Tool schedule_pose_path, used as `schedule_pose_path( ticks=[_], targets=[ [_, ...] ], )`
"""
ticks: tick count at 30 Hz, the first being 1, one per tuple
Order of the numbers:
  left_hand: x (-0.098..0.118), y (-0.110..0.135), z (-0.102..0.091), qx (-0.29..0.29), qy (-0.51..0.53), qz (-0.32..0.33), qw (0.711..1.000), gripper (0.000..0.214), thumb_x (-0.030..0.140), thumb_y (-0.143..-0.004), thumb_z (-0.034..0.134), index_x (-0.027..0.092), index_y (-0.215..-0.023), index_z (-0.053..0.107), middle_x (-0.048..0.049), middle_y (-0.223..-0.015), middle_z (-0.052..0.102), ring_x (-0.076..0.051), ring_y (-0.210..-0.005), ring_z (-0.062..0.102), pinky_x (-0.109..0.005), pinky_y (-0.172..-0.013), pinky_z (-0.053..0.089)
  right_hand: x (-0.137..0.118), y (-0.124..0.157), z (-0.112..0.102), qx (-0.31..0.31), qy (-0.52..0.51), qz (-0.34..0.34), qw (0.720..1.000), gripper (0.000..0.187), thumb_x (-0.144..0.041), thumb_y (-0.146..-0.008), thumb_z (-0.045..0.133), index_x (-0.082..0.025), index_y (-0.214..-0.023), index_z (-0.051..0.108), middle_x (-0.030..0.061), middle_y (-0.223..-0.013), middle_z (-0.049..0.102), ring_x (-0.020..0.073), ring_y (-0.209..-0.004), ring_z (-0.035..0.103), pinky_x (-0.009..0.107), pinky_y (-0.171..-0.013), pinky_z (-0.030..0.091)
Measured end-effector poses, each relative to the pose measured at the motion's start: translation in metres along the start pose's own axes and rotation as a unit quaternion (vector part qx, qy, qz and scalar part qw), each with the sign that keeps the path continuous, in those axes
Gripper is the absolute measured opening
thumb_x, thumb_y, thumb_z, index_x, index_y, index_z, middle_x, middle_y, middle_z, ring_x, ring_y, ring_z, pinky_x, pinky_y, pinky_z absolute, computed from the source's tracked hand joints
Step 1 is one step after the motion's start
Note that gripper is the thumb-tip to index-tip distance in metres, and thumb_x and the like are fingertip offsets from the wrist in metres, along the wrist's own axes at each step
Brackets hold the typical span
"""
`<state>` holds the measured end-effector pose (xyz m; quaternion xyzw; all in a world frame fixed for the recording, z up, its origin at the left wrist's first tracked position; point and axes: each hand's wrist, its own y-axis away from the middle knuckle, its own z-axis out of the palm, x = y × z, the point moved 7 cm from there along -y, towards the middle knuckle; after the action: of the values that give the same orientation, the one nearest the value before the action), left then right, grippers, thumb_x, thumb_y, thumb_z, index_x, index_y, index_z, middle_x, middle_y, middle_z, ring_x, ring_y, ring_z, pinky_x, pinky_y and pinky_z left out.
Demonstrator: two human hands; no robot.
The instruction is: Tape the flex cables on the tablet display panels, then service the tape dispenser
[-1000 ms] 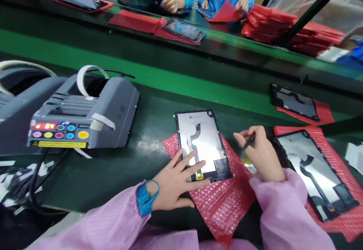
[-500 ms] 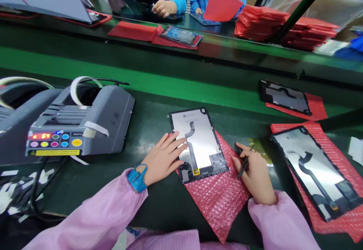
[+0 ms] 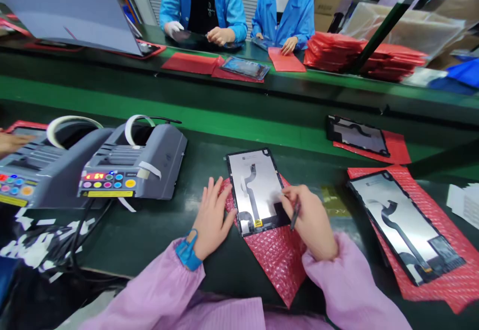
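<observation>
A tablet back panel [image 3: 258,188] with a silver face and a dark flex cable lies on a red bubble-wrap sheet [image 3: 279,257] in front of me. My left hand [image 3: 211,218] rests with fingers stretched out against the panel's left edge. My right hand [image 3: 310,223] is closed on dark tweezers [image 3: 295,215], its fingers over the panel's lower right corner.
Two grey tape dispensers [image 3: 134,163] [image 3: 33,170] stand at the left, with tape scraps [image 3: 26,243] and cables below. More panels on red wrap [image 3: 402,225] [image 3: 359,135] lie at the right. Two people in blue coats [image 3: 204,1] [image 3: 284,13] work across the green belt [image 3: 187,105], beside stacked red sheets [image 3: 370,56].
My right hand moved left with the tweezers onto the panel's lower right corner. My left hand drew back to the panel's left edge. The view tilted up.
</observation>
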<state>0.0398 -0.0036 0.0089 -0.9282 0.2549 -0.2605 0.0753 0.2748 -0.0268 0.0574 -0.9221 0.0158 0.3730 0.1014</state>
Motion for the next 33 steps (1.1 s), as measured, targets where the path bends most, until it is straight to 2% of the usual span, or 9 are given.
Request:
schedule_pose_path(
  ticks=[3, 6, 8, 14, 20, 23, 26, 30, 33],
  targets=[
    [0.022, 0.015, 0.015, -0.035, -0.029, 0.032, 0.998, 0.058, 0.033, -0.104, 0.046, 0.016, -0.157, 0.032, -0.0189, -0.166, 0.034, -0.037, -0.158, 0.019, -0.064, -0.123, 0.027, -0.022, -0.038, 0.045, -0.126, -0.065, -0.023, 0.990, 0.017, -0.027, -0.092, 0.057, -0.024, -0.081, 0.045, 0.0038, -0.103, 0.075, 0.0210, -0.096, 0.068, 0.034, -0.087, 0.046],
    [0.032, 0.018, 0.025, -0.069, -0.045, 0.052, 0.995, 0.055, 0.033, -0.101, 0.050, 0.020, -0.154, 0.041, -0.0149, -0.158, 0.048, -0.038, -0.153, 0.031, -0.066, -0.121, 0.028, -0.029, -0.079, 0.077, -0.159, -0.078, -0.015, 0.984, 0.019, -0.018, -0.086, 0.059, -0.024, -0.079, 0.042, -0.0009, -0.095, 0.075, 0.0164, -0.084, 0.069, 0.030, -0.081, 0.049],
    [0.032, 0.015, 0.022, -0.056, -0.031, 0.052, 0.997, 0.049, 0.032, -0.100, 0.051, 0.022, -0.148, 0.050, -0.0133, -0.150, 0.056, -0.037, -0.150, 0.038, -0.065, -0.120, 0.031, -0.028, -0.097, 0.090, -0.161, -0.079, -0.007, 0.984, 0.023, -0.015, -0.084, 0.059, -0.025, -0.077, 0.040, -0.0032, -0.084, 0.073, 0.0146, -0.074, 0.067, 0.028, -0.076, 0.049],
    [0.003, -0.010, -0.008, 0.049, 0.073, -0.013, 0.996, 0.037, 0.025, -0.099, 0.045, 0.020, -0.133, 0.061, -0.0136, -0.133, 0.066, -0.027, -0.126, 0.061, -0.050, -0.113, 0.048, -0.027, -0.104, 0.099, -0.190, -0.088, -0.015, 0.978, 0.049, -0.006, -0.058, 0.080, -0.025, -0.075, 0.038, -0.0071, -0.076, 0.070, 0.0140, -0.070, 0.068, 0.024, -0.067, 0.048],
    [-0.017, -0.030, -0.033, 0.092, 0.097, -0.056, 0.989, 0.038, 0.018, -0.098, 0.040, 0.022, -0.129, 0.062, -0.0113, -0.125, 0.068, -0.023, -0.119, 0.065, -0.044, -0.107, 0.053, -0.036, -0.090, 0.104, -0.193, -0.095, -0.036, 0.976, 0.036, -0.008, -0.067, 0.070, -0.025, -0.075, 0.039, -0.0075, -0.068, 0.070, 0.0150, -0.067, 0.069, 0.025, -0.067, 0.049],
    [-0.016, -0.040, -0.038, 0.090, 0.107, -0.051, 0.989, 0.036, 0.019, -0.098, 0.040, 0.023, -0.125, 0.064, -0.0103, -0.121, 0.069, -0.023, -0.117, 0.065, -0.044, -0.106, 0.054, -0.035, -0.081, 0.092, -0.146, -0.087, -0.039, 0.985, 0.025, -0.018, -0.078, 0.065, -0.025, -0.078, 0.041, -0.0028, -0.084, 0.074, 0.0160, -0.076, 0.070, 0.028, -0.074, 0.051],
    [-0.012, -0.050, -0.045, 0.084, 0.117, -0.035, 0.989, 0.034, 0.023, -0.098, 0.042, 0.024, -0.122, 0.065, -0.0097, -0.121, 0.070, -0.024, -0.119, 0.064, -0.047, -0.109, 0.052, -0.018, -0.066, 0.060, -0.074, -0.060, -0.029, 0.995, 0.018, -0.032, -0.088, 0.057, -0.026, -0.081, 0.042, 0.0026, -0.099, 0.073, 0.0195, -0.089, 0.069, 0.033, -0.084, 0.051],
    [-0.013, -0.047, -0.052, 0.083, 0.133, -0.031, 0.987, 0.031, 0.030, -0.099, 0.045, 0.023, -0.124, 0.062, -0.0110, -0.128, 0.067, -0.026, -0.125, 0.062, -0.050, -0.111, 0.050, 0.032, -0.026, 0.003, 0.032, 0.014, 0.041, 0.999, 0.020, -0.040, -0.087, 0.056, -0.025, -0.088, 0.043, 0.0088, -0.092, 0.069, 0.0279, -0.091, 0.068, 0.040, -0.081, 0.052],
    [-0.012, -0.029, -0.051, 0.088, 0.128, -0.056, 0.986, 0.031, 0.037, -0.101, 0.046, 0.026, -0.127, 0.059, -0.0112, -0.136, 0.061, -0.028, -0.131, 0.058, -0.049, -0.110, 0.051, 0.068, 0.010, -0.034, 0.070, 0.054, 0.089, 0.992, 0.021, -0.042, -0.090, 0.054, -0.026, -0.088, 0.040, 0.0059, -0.084, 0.067, 0.0255, -0.076, 0.069, 0.037, -0.070, 0.053]
  ],
)
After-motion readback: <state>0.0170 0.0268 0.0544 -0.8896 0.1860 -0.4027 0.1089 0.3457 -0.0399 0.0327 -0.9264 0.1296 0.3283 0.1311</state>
